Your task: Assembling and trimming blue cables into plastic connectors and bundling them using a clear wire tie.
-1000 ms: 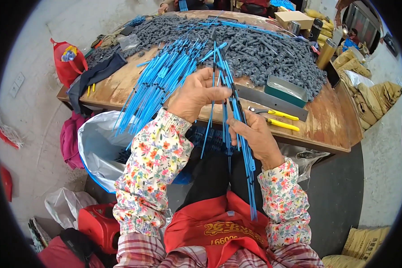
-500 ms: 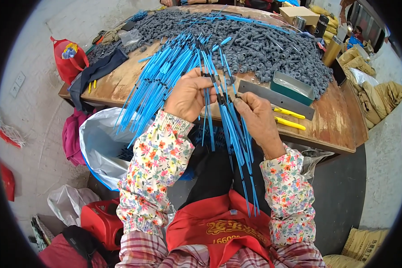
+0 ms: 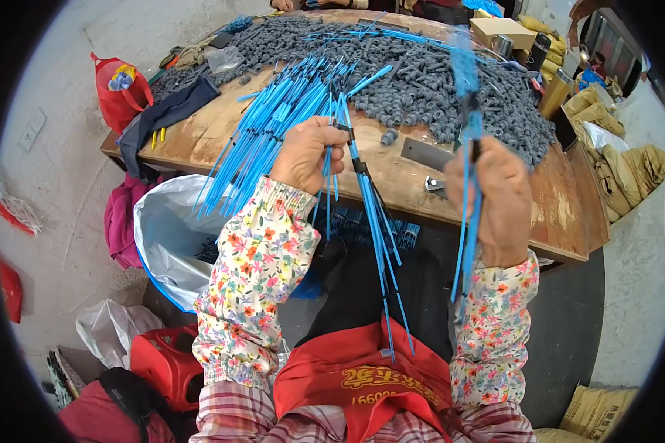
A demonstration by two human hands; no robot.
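Note:
My left hand (image 3: pixel 303 153) is closed, pinching a few thin blue plastic strips with black bands (image 3: pixel 373 210) that hang toward my lap. My right hand (image 3: pixel 499 199), blurred by motion, is closed round a separate piece of the same blue strip (image 3: pixel 463 66), which stands upright above and below the fist. Beside my left hand, a thick heap of blue strips with black bands (image 3: pixel 262 136) lies over the table's near edge. A flat metal plate (image 3: pixel 425 153) shows between my hands; my right hand and forearm cover what lies beyond its right end.
A wide mound of dark grey ribbed plastic pieces (image 3: pixel 451 88) spreads over the wooden table (image 3: pixel 561 192). A white-lined sack (image 3: pixel 166 214) stands open below its left edge. A dark cloth (image 3: pixel 159 122) and red bag (image 3: pixel 114 96) are left; a cardboard box (image 3: pixel 502 31) and gold flask (image 3: pixel 556 92) are right.
My right hand has moved right and up, away from my left, carrying blue strip out of the bunch. It now covers the green tin and yellow-handled tool. My left hand keeps its hold.

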